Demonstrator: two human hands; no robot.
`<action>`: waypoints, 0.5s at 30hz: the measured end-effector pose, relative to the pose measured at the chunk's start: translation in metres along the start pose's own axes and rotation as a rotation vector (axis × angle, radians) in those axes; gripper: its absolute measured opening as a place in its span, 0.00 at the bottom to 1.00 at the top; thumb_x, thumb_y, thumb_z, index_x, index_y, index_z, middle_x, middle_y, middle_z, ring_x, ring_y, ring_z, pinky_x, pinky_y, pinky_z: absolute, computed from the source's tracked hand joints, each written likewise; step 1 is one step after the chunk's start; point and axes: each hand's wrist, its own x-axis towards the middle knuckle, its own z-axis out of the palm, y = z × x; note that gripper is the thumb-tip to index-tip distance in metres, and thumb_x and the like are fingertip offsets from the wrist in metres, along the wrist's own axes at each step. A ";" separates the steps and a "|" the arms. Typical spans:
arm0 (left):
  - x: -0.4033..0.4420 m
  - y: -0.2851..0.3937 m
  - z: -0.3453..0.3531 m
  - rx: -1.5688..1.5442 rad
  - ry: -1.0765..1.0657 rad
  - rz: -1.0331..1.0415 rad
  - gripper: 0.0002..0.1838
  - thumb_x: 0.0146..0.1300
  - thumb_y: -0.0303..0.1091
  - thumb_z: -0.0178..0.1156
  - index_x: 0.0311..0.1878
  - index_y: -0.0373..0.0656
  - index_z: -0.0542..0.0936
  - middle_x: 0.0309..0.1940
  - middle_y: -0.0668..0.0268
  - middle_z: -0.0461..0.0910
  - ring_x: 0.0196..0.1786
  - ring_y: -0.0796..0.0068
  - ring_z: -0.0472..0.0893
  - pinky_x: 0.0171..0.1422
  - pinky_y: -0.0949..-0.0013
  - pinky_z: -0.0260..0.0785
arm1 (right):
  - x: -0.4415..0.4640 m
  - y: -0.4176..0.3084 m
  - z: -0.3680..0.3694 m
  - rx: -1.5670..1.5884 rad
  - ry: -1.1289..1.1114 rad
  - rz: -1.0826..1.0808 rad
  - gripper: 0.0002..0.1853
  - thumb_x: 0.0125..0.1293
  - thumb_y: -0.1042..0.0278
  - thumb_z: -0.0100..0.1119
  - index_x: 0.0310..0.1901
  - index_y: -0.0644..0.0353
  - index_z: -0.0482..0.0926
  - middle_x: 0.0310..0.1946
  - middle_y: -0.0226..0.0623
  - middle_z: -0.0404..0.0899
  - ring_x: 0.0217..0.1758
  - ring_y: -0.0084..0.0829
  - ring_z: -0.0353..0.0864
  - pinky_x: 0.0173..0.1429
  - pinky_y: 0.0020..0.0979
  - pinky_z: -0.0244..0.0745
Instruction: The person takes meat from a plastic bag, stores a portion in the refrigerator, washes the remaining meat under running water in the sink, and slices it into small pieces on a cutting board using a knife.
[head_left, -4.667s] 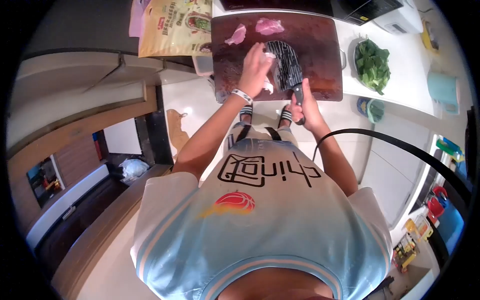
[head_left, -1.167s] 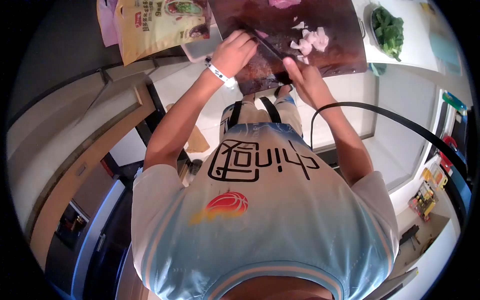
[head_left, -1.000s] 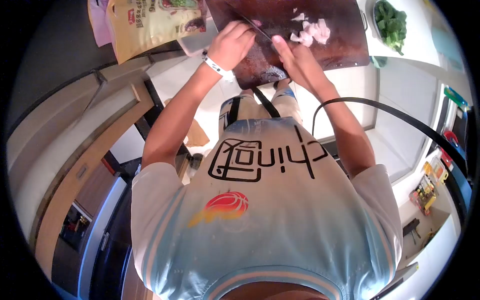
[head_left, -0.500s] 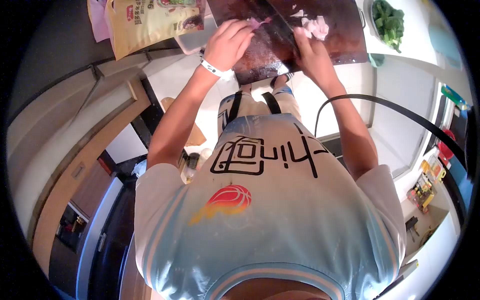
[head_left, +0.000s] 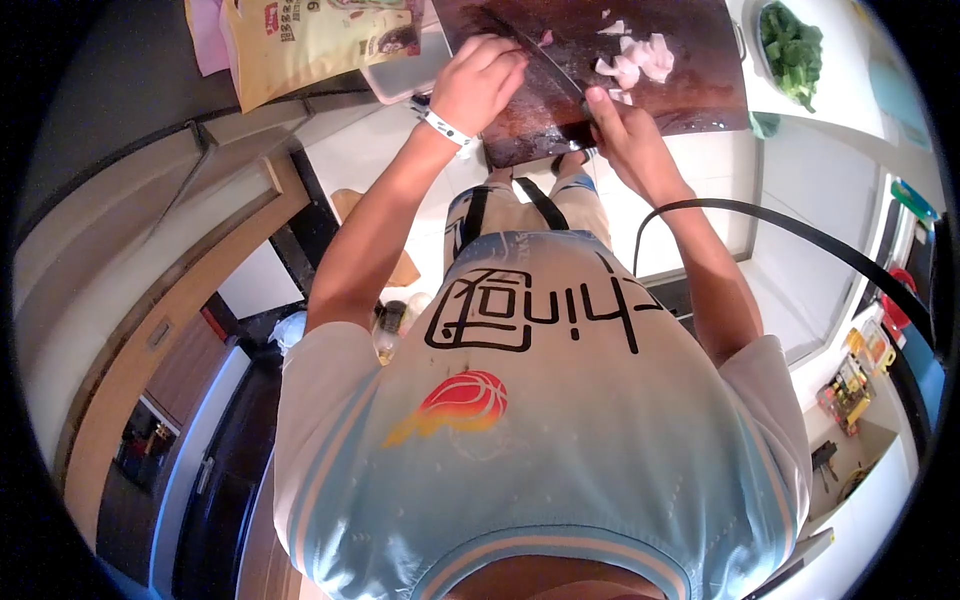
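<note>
My right hand (head_left: pixel 632 138) is closed round the handle of a kitchen knife (head_left: pixel 550 62), its thumb on top near the blade. The dark blade slants up and left across a wet brown cutting board (head_left: pixel 690 100). Left of the blade, my left hand (head_left: pixel 480 85) rests over the board with curled fingers; whatever is under them is hidden. A small reddish-purple bit (head_left: pixel 547 38) lies just right of the blade. Farther right is a loose group of pale pinkish-white chunks (head_left: pixel 655 58), too blurred to name, with smaller scraps around it.
A yellow printed food bag (head_left: pixel 300 50) lies at the upper left, beside a clear plastic tray (head_left: pixel 405 78). At the upper right, a plate of chopped green vegetables (head_left: pixel 790 55) stands on the white counter (head_left: pixel 850 105). A black strap (head_left: pixel 780 218) curves past my right arm.
The purplish piece at my left fingertips no longer shows there. My left hand has drawn nearer the knife and curled. My right hand has moved slightly down, away from the pale chunks.
</note>
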 end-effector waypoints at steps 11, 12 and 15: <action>0.002 -0.001 0.002 -0.023 0.043 -0.034 0.05 0.52 0.28 0.68 0.33 0.43 0.83 0.39 0.65 0.81 0.42 0.61 0.80 0.46 0.63 0.75 | 0.005 -0.018 0.010 -0.052 0.038 -0.039 0.40 0.73 0.35 0.37 0.34 0.73 0.80 0.25 0.62 0.77 0.39 0.59 0.80 0.47 0.45 0.73; 0.002 -0.002 0.003 -0.027 0.053 -0.030 0.05 0.52 0.28 0.68 0.33 0.43 0.83 0.39 0.65 0.81 0.42 0.62 0.80 0.46 0.63 0.75 | -0.004 -0.009 0.009 -0.015 0.065 -0.061 0.39 0.74 0.35 0.37 0.34 0.73 0.80 0.24 0.62 0.77 0.39 0.60 0.80 0.47 0.45 0.73; 0.002 -0.003 0.003 -0.030 0.069 -0.025 0.05 0.52 0.28 0.68 0.33 0.43 0.83 0.39 0.65 0.81 0.41 0.62 0.80 0.46 0.64 0.75 | 0.006 -0.017 0.006 -0.094 0.038 -0.094 0.40 0.74 0.35 0.35 0.34 0.73 0.79 0.25 0.63 0.76 0.39 0.63 0.78 0.47 0.47 0.73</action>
